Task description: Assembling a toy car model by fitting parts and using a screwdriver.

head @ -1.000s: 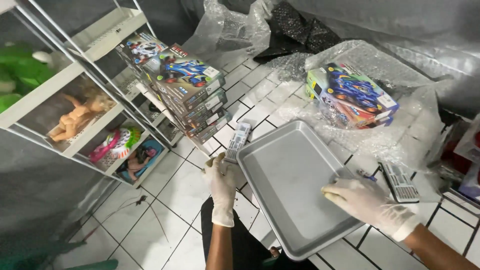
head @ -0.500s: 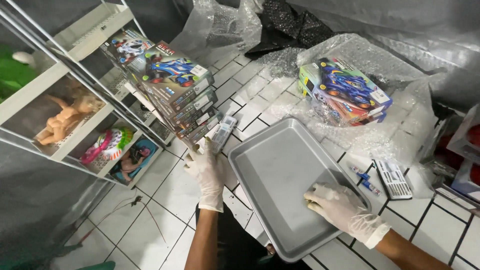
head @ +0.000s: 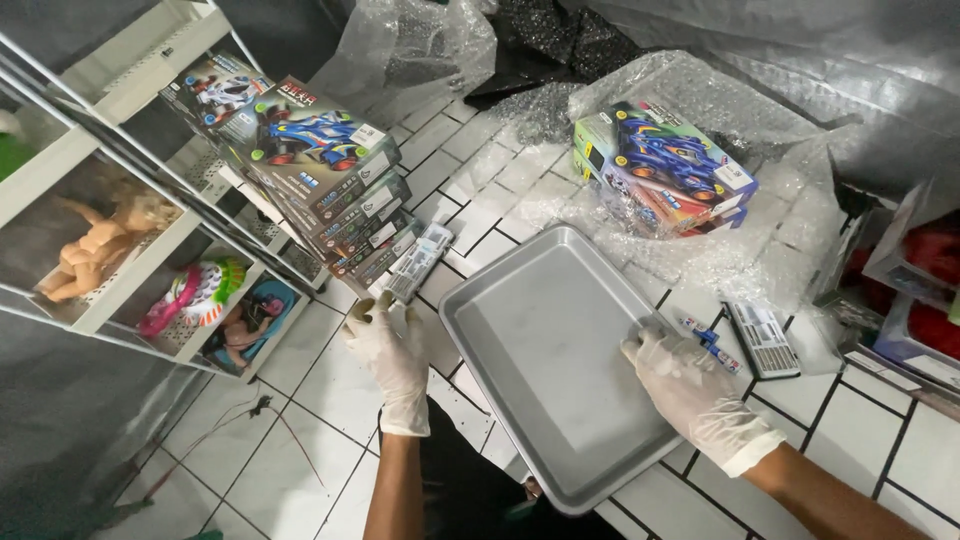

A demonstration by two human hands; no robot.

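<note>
My left hand [head: 392,352], in a white glove, reaches up to a slim grey and white box [head: 412,262] and holds its near end with the fingertips. The box lies against the bottom of a leaning stack of toy car boxes [head: 320,170]. My right hand [head: 688,385], also gloved, grips the right rim of an empty grey metal tray [head: 530,330] that lies on the white tiled floor between my hands.
A second pile of toy car boxes [head: 660,165] sits on bubble wrap behind the tray. A grey keypad device [head: 762,340] and pens [head: 705,340] lie right of it. A white shelf [head: 120,300] at left holds a doll [head: 95,240] and colourful toys [head: 195,295].
My left hand has carried the slim box from the tray's far corner up and left to the foot of the box stack. My right hand has stayed on the tray's rim.
</note>
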